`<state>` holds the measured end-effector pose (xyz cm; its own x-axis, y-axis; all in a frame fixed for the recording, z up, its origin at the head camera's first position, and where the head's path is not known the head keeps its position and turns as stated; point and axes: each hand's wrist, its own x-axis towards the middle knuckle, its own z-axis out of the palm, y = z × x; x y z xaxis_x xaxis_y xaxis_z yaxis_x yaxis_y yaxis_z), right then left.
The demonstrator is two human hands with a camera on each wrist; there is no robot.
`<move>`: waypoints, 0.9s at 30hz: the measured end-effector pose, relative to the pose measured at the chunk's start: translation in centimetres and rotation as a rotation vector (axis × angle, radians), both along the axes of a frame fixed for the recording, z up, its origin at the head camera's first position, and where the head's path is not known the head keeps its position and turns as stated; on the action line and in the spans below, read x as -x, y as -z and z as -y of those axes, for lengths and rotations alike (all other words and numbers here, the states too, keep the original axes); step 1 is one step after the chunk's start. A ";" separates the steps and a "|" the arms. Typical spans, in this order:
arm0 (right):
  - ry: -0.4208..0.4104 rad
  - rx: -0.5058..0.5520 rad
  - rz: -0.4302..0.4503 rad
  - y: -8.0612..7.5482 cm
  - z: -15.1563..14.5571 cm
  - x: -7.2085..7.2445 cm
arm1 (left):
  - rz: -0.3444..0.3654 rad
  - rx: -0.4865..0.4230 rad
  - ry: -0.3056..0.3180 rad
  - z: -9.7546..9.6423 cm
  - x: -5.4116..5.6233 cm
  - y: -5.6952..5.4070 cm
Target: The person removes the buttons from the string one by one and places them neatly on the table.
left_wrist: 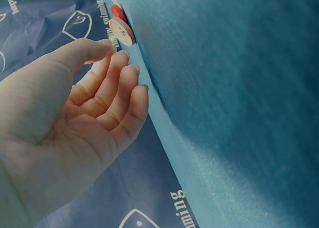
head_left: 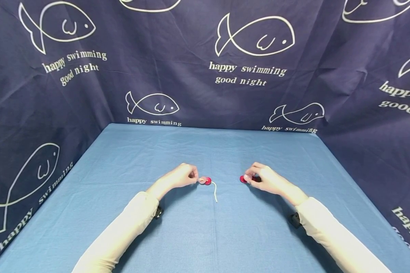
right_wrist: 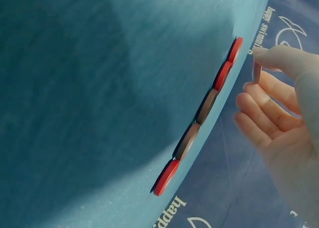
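Observation:
In the head view my left hand (head_left: 184,175) is beside a pale pink button (head_left: 202,180) threaded on a white cord (head_left: 215,191). A red button (head_left: 208,181) sits against the pink one on that cord. Thumb and index fingertips of this hand meet right at the pink button's edge and seem to pinch the cord's near end, mostly hidden. My right hand (head_left: 267,179) pinches another pale pink button (right_wrist: 256,71) between thumb and index finger, raised over the cloth. Beneath it runs a row of red (right_wrist: 166,178) and pinkish-brown buttons (right_wrist: 187,141), partly covered by the hand in the head view.
A blue cloth (head_left: 208,235) covers the table. Dark blue curtains (head_left: 198,53) printed with white fish and lettering hang behind it and at both sides. Each wrist carries a small black device (head_left: 295,220) below the pale sleeve.

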<state>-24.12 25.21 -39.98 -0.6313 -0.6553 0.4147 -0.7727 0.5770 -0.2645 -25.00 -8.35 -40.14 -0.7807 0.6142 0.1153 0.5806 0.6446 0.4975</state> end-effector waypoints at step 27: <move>0.028 0.003 0.000 -0.1 -1.5 -0.2 | 0.011 0.000 0.002 0.0 0.1 0.0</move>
<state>-23.92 26.68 -39.90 -0.6493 -0.6363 0.4166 -0.7563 0.5978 -0.2657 -25.06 -8.34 -40.16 -0.7808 0.6155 0.1068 0.5761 0.6434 0.5041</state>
